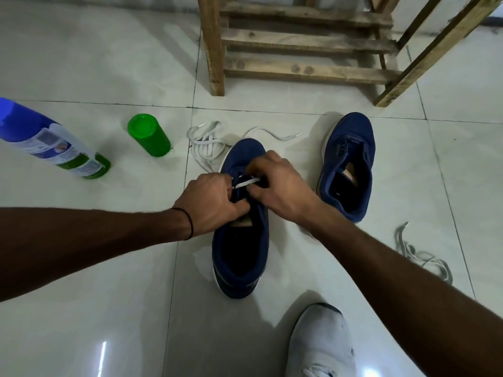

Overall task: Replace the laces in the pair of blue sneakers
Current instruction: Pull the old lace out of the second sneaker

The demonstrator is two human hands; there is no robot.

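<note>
Head view: the navy-blue fabric sneaker (239,240) being laced stands on the pale tiled floor (109,268), directly in front of the person. Its long axis runs straight away from them, with the heel nearest and the toe pointing at the wooden slatted rack (299,50). Both hands meet over the lower eyelets, equally near. A short span of white flat lace (246,183) lies crosswise to that axis, stretched between them. The right hand (277,186) pinches its right end. The left hand (215,205) has its fingers (236,206) clenched at the left eyelet row and appears to grip the other end, though the contact is partly hidden. The next pass likely goes across the tongue, then toward the heel. The second navy-blue sneaker (348,164) stands unlaced to the right, with its toe also pointing away.
</note>
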